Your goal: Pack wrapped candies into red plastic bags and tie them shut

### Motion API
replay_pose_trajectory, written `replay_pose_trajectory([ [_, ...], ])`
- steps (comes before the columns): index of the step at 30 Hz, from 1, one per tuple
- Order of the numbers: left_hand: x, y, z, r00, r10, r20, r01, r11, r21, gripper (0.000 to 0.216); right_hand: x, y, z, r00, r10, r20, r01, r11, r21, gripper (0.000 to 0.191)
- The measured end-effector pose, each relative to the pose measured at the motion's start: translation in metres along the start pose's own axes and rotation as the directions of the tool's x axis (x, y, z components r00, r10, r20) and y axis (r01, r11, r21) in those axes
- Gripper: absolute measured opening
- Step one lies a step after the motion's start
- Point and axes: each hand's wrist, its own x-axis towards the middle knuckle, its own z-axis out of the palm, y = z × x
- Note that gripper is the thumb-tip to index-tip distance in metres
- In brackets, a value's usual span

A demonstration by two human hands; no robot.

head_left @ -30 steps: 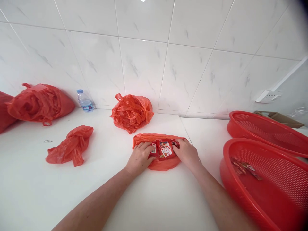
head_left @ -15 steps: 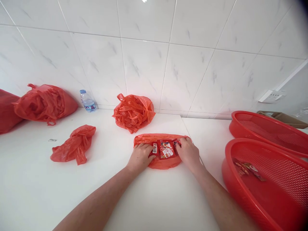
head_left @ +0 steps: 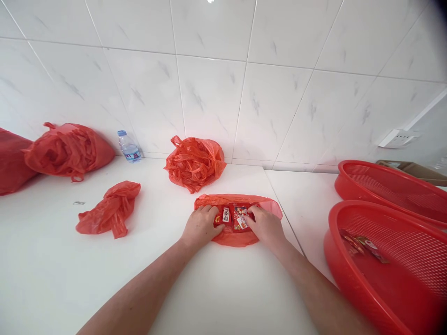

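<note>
right hand (head_left: 268, 226) sits further left than half a second ago: its fingertips have come inward from the right end of the open red bag (head_left: 237, 240) to the middle packet (head_left: 240, 222), so that end of the plastic now shows bare. left hand (head_left: 199, 224) stays about where it was.

the bag lies flat on the desk (head_left: 223, 288), between the two hands and just ahead of the wrists. the middle packet lies inside it, directly left of the right hand's fingertips; the left packet (head_left: 226, 215) lies just right of the left hand's fingers.

the bag's long axis runs side to side, across the line of the forearms, with its mouth spread upward. the middle packet lies printed face up, and its visible part runs longer from front to back; its right edge is partly hidden by the fingers. the white label on the left packet also stands lengthwise front to back.

the right hand is half curled, thumb and fingers at the middle packet; whether it pinches it, i cannot tell. the left hand is bent over the bag's left end, thumb apart from the fingers, and how firmly it grasps is unclear.
</note>
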Motion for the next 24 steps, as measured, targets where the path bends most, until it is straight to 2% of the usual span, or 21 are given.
replay_pose_trajectory([
  [7,-0.0005,0.0012,-0.0011,0.996,-0.06,0.063,0.06,0.998,0.002,0.021,0.0009,-0.0004,0.0007,0.999,0.026,0.033,-0.027,1.0,0.013,0.013],
  [14,-0.0009,0.0026,-0.0033,0.997,-0.056,0.052,0.056,0.998,0.001,0.024,0.0003,0.0009,0.0036,1.0,0.028,0.015,-0.028,0.999,0.019,0.016],
  [24,-0.0006,0.0002,-0.0006,0.998,-0.057,0.037,0.057,0.998,-0.016,0.01,0.0002,-0.0008,0.0018,0.999,0.029,0.02,-0.03,0.997,0.066,0.013],
])
